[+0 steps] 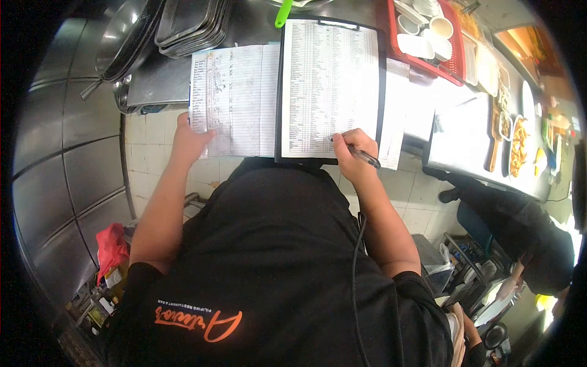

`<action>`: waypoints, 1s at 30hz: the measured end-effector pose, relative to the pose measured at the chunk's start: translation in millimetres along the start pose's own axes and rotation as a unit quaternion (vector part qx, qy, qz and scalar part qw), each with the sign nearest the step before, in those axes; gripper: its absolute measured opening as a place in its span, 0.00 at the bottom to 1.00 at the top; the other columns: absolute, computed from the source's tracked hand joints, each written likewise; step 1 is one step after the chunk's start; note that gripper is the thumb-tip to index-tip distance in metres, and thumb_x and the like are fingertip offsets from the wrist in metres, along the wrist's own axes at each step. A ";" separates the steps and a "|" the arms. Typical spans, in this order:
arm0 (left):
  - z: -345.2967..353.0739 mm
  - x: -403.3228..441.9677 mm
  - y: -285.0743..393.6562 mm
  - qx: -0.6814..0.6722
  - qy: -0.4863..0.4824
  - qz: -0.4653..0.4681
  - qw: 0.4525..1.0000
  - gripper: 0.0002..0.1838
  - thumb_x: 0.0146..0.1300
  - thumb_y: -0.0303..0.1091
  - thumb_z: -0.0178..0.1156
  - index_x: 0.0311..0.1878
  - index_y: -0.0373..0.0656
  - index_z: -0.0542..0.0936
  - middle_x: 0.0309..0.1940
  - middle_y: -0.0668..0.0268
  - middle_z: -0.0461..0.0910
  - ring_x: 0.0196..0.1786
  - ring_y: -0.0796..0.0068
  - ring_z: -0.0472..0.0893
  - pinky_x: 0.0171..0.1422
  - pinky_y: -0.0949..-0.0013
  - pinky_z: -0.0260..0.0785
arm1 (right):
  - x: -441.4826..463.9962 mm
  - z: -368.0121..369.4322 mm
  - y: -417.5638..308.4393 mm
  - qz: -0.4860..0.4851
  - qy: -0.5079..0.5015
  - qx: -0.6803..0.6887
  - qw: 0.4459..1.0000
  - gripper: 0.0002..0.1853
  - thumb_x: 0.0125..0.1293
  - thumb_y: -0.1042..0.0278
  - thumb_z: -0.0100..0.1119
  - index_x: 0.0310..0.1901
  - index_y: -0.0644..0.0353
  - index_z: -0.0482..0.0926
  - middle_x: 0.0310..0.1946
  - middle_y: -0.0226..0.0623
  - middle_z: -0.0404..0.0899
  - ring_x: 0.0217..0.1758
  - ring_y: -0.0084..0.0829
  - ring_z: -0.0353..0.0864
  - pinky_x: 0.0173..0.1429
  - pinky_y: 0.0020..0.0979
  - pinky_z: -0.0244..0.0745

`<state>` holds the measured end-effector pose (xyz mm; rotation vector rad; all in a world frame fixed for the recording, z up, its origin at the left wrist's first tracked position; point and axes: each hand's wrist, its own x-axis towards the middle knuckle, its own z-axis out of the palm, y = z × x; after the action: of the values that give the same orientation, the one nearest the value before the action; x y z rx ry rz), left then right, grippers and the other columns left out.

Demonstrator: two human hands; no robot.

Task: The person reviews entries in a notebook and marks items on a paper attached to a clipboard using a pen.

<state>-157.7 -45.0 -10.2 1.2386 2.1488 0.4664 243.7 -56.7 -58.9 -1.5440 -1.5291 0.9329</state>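
Find a black clipboard [382,67] at the near edge of the metal worktop [159,82], between the left and right ends. On it, note a printed sheet [330,85] set in dense columns, clamped at the far edge. Find the right hand [354,150] closed around a dark pen [368,159], low on the right part of the sheet. Cannot tell whether the pen's tip touches the paper.

Directly left of the clipboard and partly beneath it, record an open notebook [244,104] with ruled pages, handwritten mainly on the left part, reaching past the near edge of the worktop. See the left hand [194,142] gripping the notebook's left edge near the lower corner, thumb over the page, other fingers mostly hidden.

Toward the far left corner of the worktop, list pans [125,33] and, just beside, a stack of metal trays [189,30]. Beyond the clipboard, note a bright green handle [283,13]. Toward the far right, record a red basket [455,63] holding white cups and bowls [417,46]. Farther right, note another person [520,226] in dark clothing.
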 end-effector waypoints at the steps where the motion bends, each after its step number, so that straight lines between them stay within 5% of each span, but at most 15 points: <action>1: -0.2 -0.7 1.6 -0.005 -0.001 0.000 1.000 0.38 0.56 0.28 0.78 0.66 0.32 0.67 0.53 0.48 0.85 0.54 0.59 0.87 0.61 0.60 0.78 | 0.0 -0.3 -0.8 -0.009 0.003 -0.006 1.000 0.14 0.66 0.63 0.70 0.26 0.61 0.81 0.27 0.44 0.82 0.33 0.47 0.84 0.41 0.43 0.78; 30: -0.5 -3.0 7.1 0.005 0.004 -0.002 1.000 0.38 0.57 0.26 0.76 0.67 0.29 0.66 0.53 0.46 0.86 0.53 0.58 0.87 0.61 0.61 0.79 | 5.4 -0.6 -3.7 -0.027 0.001 -0.004 1.000 0.16 0.66 0.65 0.71 0.25 0.62 0.76 0.22 0.45 0.80 0.27 0.45 0.83 0.36 0.41 0.78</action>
<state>-152.3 -44.0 -4.8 1.2397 2.1616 0.4610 242.6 -51.3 -55.2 -1.5012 -1.5661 0.8952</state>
